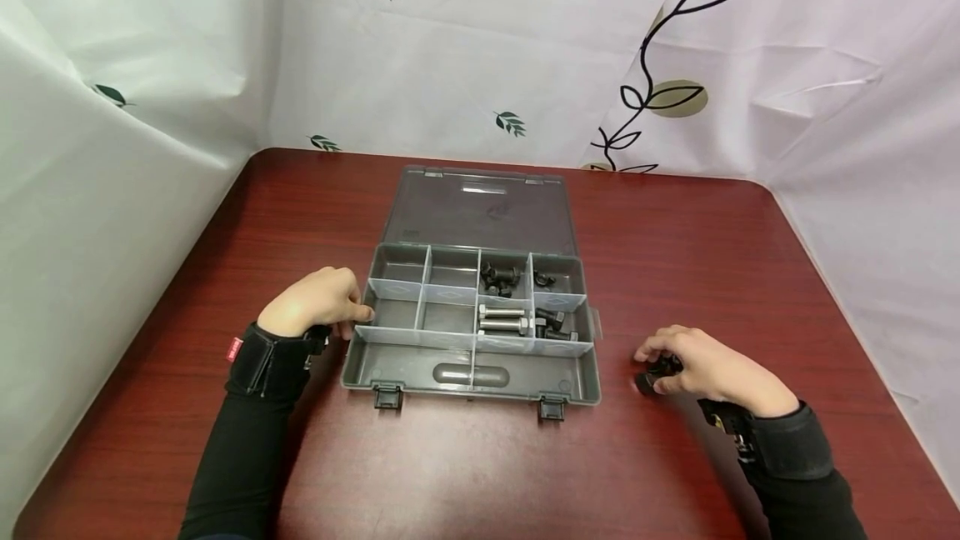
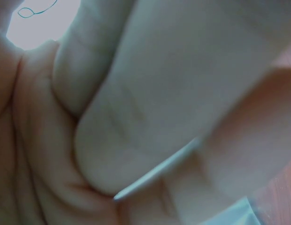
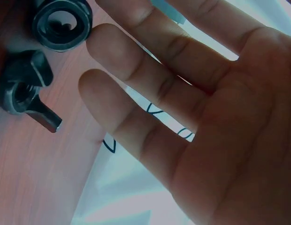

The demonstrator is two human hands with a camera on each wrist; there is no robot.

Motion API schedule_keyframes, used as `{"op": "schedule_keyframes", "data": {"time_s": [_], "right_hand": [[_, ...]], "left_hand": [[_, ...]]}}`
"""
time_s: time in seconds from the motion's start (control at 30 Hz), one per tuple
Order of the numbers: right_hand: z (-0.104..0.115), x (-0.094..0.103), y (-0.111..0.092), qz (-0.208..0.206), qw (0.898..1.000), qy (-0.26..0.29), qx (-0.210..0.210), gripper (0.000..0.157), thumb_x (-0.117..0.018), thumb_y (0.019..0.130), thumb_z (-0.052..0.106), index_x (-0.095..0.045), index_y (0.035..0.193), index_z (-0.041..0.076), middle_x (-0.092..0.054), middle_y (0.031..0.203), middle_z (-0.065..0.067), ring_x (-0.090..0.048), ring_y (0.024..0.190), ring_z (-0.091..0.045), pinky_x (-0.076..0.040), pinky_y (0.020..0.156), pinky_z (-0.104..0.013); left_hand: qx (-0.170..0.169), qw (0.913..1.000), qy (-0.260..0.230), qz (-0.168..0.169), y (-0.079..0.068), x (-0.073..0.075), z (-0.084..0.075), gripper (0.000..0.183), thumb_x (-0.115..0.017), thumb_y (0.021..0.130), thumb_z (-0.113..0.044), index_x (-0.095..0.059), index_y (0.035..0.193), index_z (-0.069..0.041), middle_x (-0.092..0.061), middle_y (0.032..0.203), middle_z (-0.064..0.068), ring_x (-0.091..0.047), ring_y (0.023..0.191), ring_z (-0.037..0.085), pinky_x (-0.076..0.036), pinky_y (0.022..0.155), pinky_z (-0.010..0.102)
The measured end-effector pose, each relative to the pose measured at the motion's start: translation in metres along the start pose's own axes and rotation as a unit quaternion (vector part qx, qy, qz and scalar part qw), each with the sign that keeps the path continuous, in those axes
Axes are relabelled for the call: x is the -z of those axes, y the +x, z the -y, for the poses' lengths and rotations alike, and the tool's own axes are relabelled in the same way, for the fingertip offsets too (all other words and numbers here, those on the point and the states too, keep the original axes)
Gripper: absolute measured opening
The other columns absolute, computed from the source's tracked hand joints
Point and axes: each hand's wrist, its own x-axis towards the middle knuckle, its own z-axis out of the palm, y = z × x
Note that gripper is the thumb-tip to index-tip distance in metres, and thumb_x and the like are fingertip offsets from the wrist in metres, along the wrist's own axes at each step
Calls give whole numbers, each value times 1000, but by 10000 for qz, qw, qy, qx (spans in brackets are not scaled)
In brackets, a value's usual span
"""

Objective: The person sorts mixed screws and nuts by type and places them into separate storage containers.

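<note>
A grey plastic organizer box sits on the table with its lid laid back. My left hand grips its left wall, a fingertip over the rim; the left wrist view shows that hand's fingers curled close. Right of the box, my right hand is low over small black hardware, thumb and fingers spread around it. In the right wrist view its fingers are fairly straight, one tip right at a black nut. A black wing nut lies beside that on the table.
Silver bolts and black bolts fill neighbouring compartments. Behind them are dark small parts and a black piece. The see-through lid reaches toward the table's back edge. White patterned cloth surrounds the table.
</note>
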Motion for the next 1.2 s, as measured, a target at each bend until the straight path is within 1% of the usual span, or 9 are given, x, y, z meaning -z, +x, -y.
{"op": "schedule_keyframes", "data": {"time_s": [0.17, 0.33, 0.5, 0.8, 1.03, 1.2], "right_hand": [[0, -1, -2, 10, 9999, -76, -108, 31, -74, 69, 9, -64, 98, 14, -55, 90, 12, -50, 86, -15, -44, 71, -32], [1, -4, -3, -26, 9998, -110, -188, 32, -75, 68, 9, -64, 97, 16, -56, 90, 13, -49, 85, -14, -44, 70, -31], [1, -6, -3, -81, 9997, -180, -166, 32, -75, 67, 9, -64, 95, 19, -54, 89, 14, -48, 84, -12, -43, 69, -30], [0, -11, -2, -244, 9995, -190, 22, 33, -75, 65, 7, -63, 92, 22, -49, 82, 16, -44, 79, -8, -40, 65, -28], [2, -15, 1, 45, 10000, -49, -70, 34, -77, 65, 10, -61, 93, 21, -46, 82, 14, -44, 78, -7, -41, 67, -30], [3, -14, 1, 83, 9999, -80, -99, 31, -77, 68, 11, -61, 93, 21, -49, 85, 15, -47, 79, -6, -42, 68, -30]], "left_hand": [[26, 10000, -36, 1, 0, 0, 1, 24, -62, 85, -24, -65, 64, -12, -59, 53, -3, -59, 51, 15, -47, 54, 31], [2, 10000, -50, 13, 1, -1, 1, 24, -62, 85, -24, -65, 65, -12, -59, 53, -3, -59, 51, 15, -47, 53, 31], [-12, 10000, 19, -11, 1, 0, 1, 25, -62, 85, -24, -65, 63, -13, -59, 53, -4, -59, 50, 14, -46, 54, 30], [9, 10000, 28, 1, 1, 0, 1, 25, -61, 86, -24, -64, 63, -12, -59, 52, -4, -59, 50, 14, -47, 55, 30], [13, 10000, 8, 9, 1, 0, 0, 25, -61, 86, -23, -64, 63, -12, -59, 53, -3, -59, 50, 15, -47, 55, 30], [7, 10000, 81, 5, 3, 0, 0, 26, -61, 85, -23, -64, 61, -13, -59, 52, -3, -60, 50, 15, -46, 55, 29]]}}
